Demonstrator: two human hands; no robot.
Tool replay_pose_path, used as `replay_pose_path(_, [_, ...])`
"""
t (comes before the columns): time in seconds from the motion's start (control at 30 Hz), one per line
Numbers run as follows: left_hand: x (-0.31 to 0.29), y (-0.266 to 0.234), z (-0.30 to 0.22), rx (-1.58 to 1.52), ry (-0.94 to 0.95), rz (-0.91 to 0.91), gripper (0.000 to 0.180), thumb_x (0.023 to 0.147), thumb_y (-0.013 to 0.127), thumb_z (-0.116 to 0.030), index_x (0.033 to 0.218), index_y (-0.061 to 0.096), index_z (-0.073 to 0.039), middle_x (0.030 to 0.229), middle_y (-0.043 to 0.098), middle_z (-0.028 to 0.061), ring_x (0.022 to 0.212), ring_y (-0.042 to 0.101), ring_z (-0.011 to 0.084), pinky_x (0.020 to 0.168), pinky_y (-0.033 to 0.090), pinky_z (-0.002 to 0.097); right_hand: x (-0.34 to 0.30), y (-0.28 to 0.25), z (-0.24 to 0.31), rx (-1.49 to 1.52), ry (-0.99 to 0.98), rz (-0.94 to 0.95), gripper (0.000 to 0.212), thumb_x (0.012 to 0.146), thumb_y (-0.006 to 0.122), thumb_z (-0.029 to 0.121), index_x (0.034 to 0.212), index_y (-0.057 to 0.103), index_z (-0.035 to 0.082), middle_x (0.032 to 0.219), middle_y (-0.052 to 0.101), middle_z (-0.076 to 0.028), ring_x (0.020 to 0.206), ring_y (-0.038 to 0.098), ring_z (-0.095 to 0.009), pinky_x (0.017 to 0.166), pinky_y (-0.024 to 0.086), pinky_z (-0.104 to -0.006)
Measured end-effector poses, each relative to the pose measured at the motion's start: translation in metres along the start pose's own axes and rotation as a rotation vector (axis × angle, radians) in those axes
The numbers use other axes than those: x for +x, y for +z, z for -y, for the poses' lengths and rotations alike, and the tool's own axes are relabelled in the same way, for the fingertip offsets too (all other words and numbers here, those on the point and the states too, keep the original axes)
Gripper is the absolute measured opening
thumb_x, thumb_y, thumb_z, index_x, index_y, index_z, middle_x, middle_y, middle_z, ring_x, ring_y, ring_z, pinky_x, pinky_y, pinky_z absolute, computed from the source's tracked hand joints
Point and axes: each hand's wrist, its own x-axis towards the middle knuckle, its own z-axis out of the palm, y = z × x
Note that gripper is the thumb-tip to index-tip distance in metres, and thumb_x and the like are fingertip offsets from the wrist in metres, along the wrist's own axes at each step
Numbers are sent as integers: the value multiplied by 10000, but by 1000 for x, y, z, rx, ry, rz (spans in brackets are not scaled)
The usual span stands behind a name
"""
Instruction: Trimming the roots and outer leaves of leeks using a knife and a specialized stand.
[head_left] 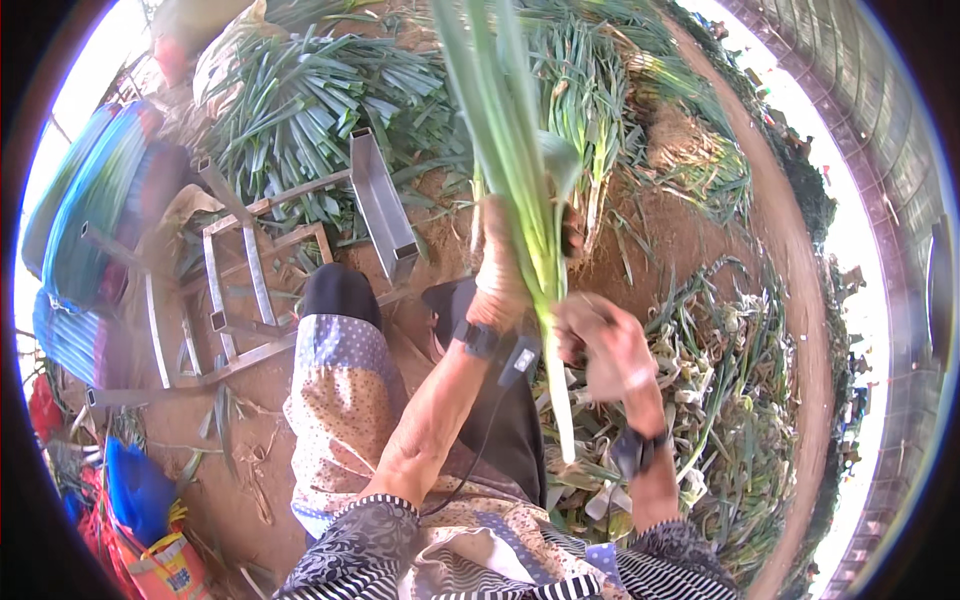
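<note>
My left hand (503,270) is closed around a large green onion (548,265). The onion slants across the middle of the view, its long green leaves pointing away from me and its white root end (562,420) toward me. My right hand (607,345) is beside the stalk, just below the left hand, blurred by motion. Its fingers are curled in, and what they pinch, if anything, is hidden. Beneath the right hand lies a heap of stripped leaves and peelings (720,390).
Piles of green onions (330,110) lie on the soil at the back, with more bundles (590,100) at back right. A metal frame (250,270) stands left of my knees. Blue bundled material (85,210) is at far left, an orange-red container (170,565) at lower left.
</note>
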Motion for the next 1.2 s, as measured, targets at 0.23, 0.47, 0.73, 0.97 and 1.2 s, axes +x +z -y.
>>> replay_pose_path(0.23, [-22, 16, -6, -49, -48, -101, 780, 767, 495, -709, 1283, 468, -124, 1100, 613, 65, 1024, 569, 191, 931, 444, 314, 121, 50, 103, 482, -615, 212, 227, 838, 651, 143, 1024, 596, 25, 921, 624, -55, 786, 632, -146, 642, 524, -256])
replay_pose_path(0.47, [-39, -3, -65, -190, -22, -18, 872, 665, 446, -832, 1138, 513, -103, 867, 592, 127, 696, 614, 220, 595, 539, 330, 137, 29, 91, 251, -441, -315, 231, 875, 593, 179, 1053, 577, 33, 863, 603, -46, 731, 577, -152, 670, 491, -294])
replay_pose_path(0.73, [-41, 13, -258, 13, 573, 232, 864, 724, 494, -747, 1126, 495, 18, 940, 574, 158, 850, 584, 255, 746, 512, 352, 12, 23, 50, -244, -147, -19, 464, 847, 626, 196, 1233, 494, -26, 1051, 610, -104, 925, 591, -211, 850, 481, -331])
replay_pose_path(0.97, [-103, 102, -338, 91, 1040, -306, 554, 804, 573, -581, 907, 579, -36, 604, 531, 59, 499, 507, 175, 461, 421, 294, 72, 58, 30, -943, -515, -266, 581, 663, 790, 234, 1186, 573, 102, 1103, 605, -110, 988, 598, -245, 855, 477, -334])
replay_pose_path(1.2, [-191, 8, -534, 610, 1198, -439, 595, 818, 538, -565, 1016, 543, -4, 787, 559, 117, 723, 544, 238, 660, 448, 355, 151, 139, 39, -669, -878, -183, 455, 658, 775, 156, 1083, 627, 85, 994, 637, -82, 947, 586, -257, 807, 469, -344])
